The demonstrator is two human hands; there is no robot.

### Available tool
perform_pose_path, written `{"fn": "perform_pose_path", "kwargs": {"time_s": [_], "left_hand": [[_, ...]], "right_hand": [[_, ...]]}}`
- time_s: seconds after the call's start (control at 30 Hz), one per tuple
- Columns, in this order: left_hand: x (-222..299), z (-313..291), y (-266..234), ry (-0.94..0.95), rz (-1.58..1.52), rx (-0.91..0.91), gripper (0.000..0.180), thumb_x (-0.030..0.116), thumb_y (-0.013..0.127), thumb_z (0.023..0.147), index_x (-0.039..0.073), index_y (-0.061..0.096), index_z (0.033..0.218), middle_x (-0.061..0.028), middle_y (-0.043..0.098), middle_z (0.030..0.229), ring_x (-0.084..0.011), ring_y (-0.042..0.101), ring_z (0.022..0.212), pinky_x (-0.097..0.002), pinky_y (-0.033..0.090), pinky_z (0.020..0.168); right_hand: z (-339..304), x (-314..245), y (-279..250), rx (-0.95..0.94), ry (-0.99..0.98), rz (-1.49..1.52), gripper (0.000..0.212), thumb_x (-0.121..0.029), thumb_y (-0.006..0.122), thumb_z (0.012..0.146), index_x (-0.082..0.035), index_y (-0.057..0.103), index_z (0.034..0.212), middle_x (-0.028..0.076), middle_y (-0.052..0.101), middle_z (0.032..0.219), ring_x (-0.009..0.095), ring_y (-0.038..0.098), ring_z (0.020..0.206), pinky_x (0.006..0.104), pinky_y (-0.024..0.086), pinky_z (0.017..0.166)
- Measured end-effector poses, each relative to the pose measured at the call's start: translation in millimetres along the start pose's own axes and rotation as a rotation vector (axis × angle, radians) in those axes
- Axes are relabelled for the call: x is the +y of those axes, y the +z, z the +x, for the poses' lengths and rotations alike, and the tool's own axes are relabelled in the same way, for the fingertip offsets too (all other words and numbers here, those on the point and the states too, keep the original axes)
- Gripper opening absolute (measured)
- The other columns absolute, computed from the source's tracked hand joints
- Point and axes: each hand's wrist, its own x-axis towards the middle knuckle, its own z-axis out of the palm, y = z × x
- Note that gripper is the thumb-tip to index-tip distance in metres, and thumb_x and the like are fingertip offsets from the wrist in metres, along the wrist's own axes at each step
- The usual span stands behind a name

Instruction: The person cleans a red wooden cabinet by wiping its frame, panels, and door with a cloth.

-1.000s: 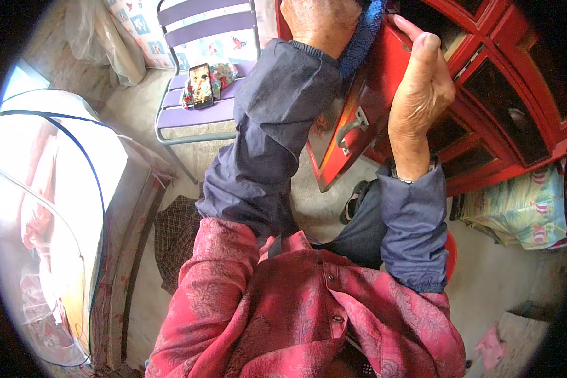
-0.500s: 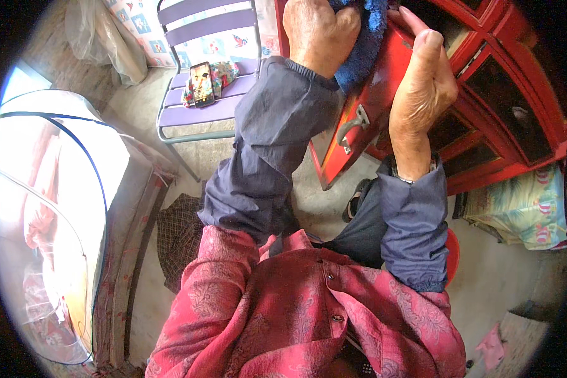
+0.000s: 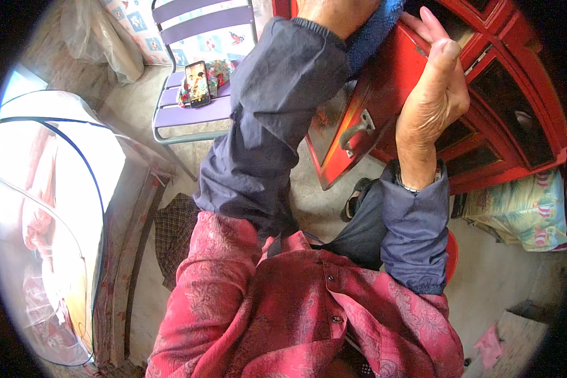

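Note:
A red cabinet door (image 3: pixel 349 135) with a metal pull handle (image 3: pixel 357 131) stands swung out in front of me. At the top edge of the head view my left hand (image 3: pixel 337 14) is on a blue cloth (image 3: pixel 373 38), pressed to the upper part of the door; its fingers are cut off by the frame's edge. My right hand (image 3: pixel 431 101) is at the door's right side, fingers stretched out and thumb raised, steadying the door's edge. Nothing shows in its palm. Dark blue sleeve covers (image 3: pixel 268 126) are on both forearms.
The red cabinet (image 3: pixel 516 113) with dark panels fills the right. A purple chair (image 3: pixel 192 113) holds a phone (image 3: pixel 197 84) on a flowered cloth. To the left stands a bed (image 3: pixel 75 189) under netting. A printed bag (image 3: pixel 523 208), a red basin (image 3: pixel 452 252) and a dark checked cloth (image 3: pixel 175 236) are low down.
My left hand and the blue cloth have moved up along the door, partly out of view. My right hand has shifted slightly right and down.

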Motion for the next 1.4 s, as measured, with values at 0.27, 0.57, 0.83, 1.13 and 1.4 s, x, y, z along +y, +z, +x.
{"fn": "perform_pose_path", "kwargs": {"time_s": [0.27, 0.57, 0.83, 1.13, 1.4], "left_hand": [[-26.4, 27.5, 30.5, -0.265, 0.025, -0.12, 0.028, 0.025, 0.063, 0.078, 0.0, 0.073, 0.083, -0.0291, 0.067, 0.085, -0.0451, 0.068, 0.085, -0.0511, 0.054, 0.078], [-26.9, 16.6, 26.2, -0.284, -0.054, -0.106, 0.03, 0.031, 0.064, 0.083, 0.002, 0.074, 0.084, -0.0282, 0.067, 0.082, -0.0461, 0.067, 0.082, -0.0526, 0.053, 0.074], [-19.9, 19.0, 33.3, -0.196, -0.121, -0.11, 0.028, 0.03, 0.065, 0.084, 0.004, 0.074, 0.086, -0.0269, 0.067, 0.082, -0.0443, 0.067, 0.082, -0.0514, 0.052, 0.072], [-32.0, 12.3, 25.6, -0.206, -0.09, -0.109, 0.027, 0.029, 0.065, 0.084, 0.003, 0.074, 0.088, -0.0268, 0.067, 0.082, -0.044, 0.067, 0.081, -0.0512, 0.052, 0.072], [-16.5, 11.4, 1.9, -0.216, -0.135, -0.114, 0.026, 0.023, 0.062, 0.083, 0.0, 0.073, 0.09, -0.0278, 0.066, 0.081, -0.0436, 0.068, 0.078, -0.0487, 0.052, 0.069]], "right_hand": [[7.7, 19.2, -8.2, -0.094, -0.072, -0.017, 0.067, -0.047, 0.034, 0.109, 0.01, 0.062, 0.126, 0.017, 0.072, 0.115, 0.022, 0.065, 0.11, 0.036, 0.047, 0.103], [2.5, 22.9, -3.9, -0.105, -0.097, 0.0, 0.066, -0.046, 0.034, 0.109, 0.011, 0.061, 0.128, 0.018, 0.071, 0.115, 0.024, 0.066, 0.109, 0.0373, 0.047, 0.103], [-3.6, 78.8, -6.3, 0.209, 0.077, 0.245, 0.054, -0.04, 0.04, 0.11, 0.005, 0.064, 0.127, 0.016, 0.071, 0.112, 0.021, 0.065, 0.106, 0.0334, 0.048, 0.096], [-3.5, -13.9, -8.3, -0.123, -0.015, -0.058, 0.054, -0.04, 0.04, 0.109, 0.005, 0.064, 0.127, 0.017, 0.072, 0.112, 0.022, 0.066, 0.106, 0.0338, 0.049, 0.096], [-5.4, 9.6, -6.0, -0.097, -0.04, 0.0, 0.055, -0.04, 0.04, 0.11, 0.006, 0.064, 0.127, 0.017, 0.071, 0.113, 0.022, 0.066, 0.106, 0.0335, 0.049, 0.095]]}}
